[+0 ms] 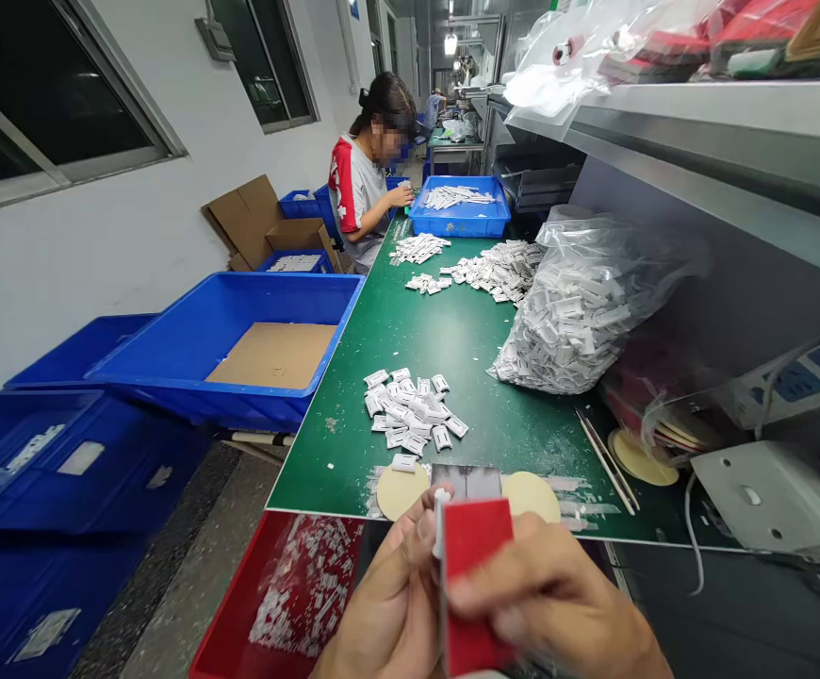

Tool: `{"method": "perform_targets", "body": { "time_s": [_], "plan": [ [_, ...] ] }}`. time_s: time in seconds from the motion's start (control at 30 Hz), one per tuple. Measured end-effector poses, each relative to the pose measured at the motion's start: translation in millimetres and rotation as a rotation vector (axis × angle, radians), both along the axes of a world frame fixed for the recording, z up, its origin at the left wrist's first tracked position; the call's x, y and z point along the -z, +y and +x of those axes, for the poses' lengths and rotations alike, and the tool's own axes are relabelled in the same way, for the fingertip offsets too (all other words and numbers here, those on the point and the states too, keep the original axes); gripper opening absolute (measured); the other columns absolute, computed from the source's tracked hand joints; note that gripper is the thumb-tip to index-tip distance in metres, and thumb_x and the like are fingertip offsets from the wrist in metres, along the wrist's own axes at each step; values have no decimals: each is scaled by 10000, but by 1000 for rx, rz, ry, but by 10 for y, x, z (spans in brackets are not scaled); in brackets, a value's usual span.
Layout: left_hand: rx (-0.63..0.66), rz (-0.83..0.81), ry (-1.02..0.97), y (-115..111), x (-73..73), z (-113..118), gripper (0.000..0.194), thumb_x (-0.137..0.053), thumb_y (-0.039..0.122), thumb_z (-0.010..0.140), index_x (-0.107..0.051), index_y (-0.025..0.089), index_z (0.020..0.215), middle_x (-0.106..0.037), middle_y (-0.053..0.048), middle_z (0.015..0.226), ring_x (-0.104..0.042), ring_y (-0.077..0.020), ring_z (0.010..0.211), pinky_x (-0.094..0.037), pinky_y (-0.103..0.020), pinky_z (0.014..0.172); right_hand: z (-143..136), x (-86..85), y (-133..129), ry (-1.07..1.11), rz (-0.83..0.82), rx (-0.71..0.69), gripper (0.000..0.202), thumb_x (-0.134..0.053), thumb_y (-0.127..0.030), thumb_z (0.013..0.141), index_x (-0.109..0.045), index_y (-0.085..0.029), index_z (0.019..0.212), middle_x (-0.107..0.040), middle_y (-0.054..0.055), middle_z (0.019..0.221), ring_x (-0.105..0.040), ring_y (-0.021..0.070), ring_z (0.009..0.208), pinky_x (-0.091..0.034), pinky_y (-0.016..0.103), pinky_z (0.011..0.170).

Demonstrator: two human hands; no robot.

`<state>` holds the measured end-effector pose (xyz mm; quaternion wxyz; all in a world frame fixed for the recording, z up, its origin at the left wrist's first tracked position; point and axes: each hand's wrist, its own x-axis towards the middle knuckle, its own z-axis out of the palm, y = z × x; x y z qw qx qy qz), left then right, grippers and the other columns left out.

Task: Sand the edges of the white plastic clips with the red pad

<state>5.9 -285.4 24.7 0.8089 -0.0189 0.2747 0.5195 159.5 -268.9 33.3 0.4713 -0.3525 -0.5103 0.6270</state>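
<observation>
left hand point(390, 594) pinching one white piece point(440, 523), right hand point(569, 599) gripping red block point(477, 542); one in work, loose pile point(410, 410) on bench point(452, 339) done or waiting, can't tell.

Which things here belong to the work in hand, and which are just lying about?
Likely part of the job:
small white piece, in the left hand
red pad, in the right hand
white pile

Seemingly just lying about:
power strip
cardboard box

Over at the near end of the green desk point(452, 341), one head-worn camera looks from close by and above, forward and down along the desk's length.
</observation>
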Motion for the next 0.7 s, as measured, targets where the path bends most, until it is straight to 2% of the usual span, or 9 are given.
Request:
{"method": "perform_targets", "body": {
  "time_s": [0.1,0.2,0.23,0.33,0.37,0.43,0.57,0.63,0.7],
  "plan": [
    [0,55,75,-24,-2,96,312,-878,254,679,-720,160,932,-539,34,634,-423,-42,513,-347,-152,480,133,0,103,-171,103,131,217,-648,-350,903,-795,-285,1049,-729,21,708,-577,121,543,-478,229,546],
    [38,101,177,-70,49,157,351,-884,284,667,-733,173,963,-580,20,645,-487,-57,547,-399,-168,531,220,39,148,-114,107,14,262,-649,-382,898,-790,-249,1074,-682,6,613,-523,111,474,-441,223,486],
    [52,118,233,-76,74,159,359,-888,291,658,-739,182,965,-621,3,684,-524,-68,574,-426,-180,560,247,69,162,-116,84,44,272,-666,-386,884,-790,-231,1071,-666,5,604,-518,113,484,-437,225,487],
    [68,266,514,54,120,107,358,-890,326,643,-763,167,938,-712,-58,797,-593,-101,623,-463,-207,573,346,202,202,-104,-48,543,301,-678,-399,879,-767,-200,1087,-647,5,660,-493,109,545,-422,218,511],
    [55,358,642,175,108,82,342,-876,337,659,-767,155,928,-726,-75,816,-601,-111,623,-463,-212,553,383,250,205,-45,-81,619,337,-676,-423,878,-750,-192,1111,-645,7,669,-473,105,539,-407,216,501],
    [-42,602,934,557,15,61,300,-810,342,737,-761,136,950,-736,-98,848,-609,-128,635,-474,-231,546,447,330,179,87,-100,580,477,-698,-477,844,-685,-187,1222,-677,31,716,-475,111,549,-399,220,497],
    [-173,864,1019,1692,-449,300,371,-707,333,824,-695,151,1146,-733,-99,1025,-627,-143,778,-493,-249,651,458,408,56,151,-116,407,685,-783,-481,753,-580,-199,1343,-750,107,903,-551,125,564,-390,215,473],
    [-183,995,1054,2248,-754,575,382,-651,319,864,-668,140,1201,-722,-115,1120,-648,-159,861,-505,-262,710,424,436,18,55,-194,399,622,-726,-518,807,-597,-167,1303,-750,87,751,-529,111,447,-352,202,421],
    [-168,1116,1108,2673,-1038,875,360,-618,295,885,-669,124,1197,-732,-124,1118,-667,-180,905,-512,-288,759,402,481,12,-53,-260,412,589,-625,-608,852,-648,-119,1181,-652,25,487,-436,101,314,-288,189,358]
  ]
}}
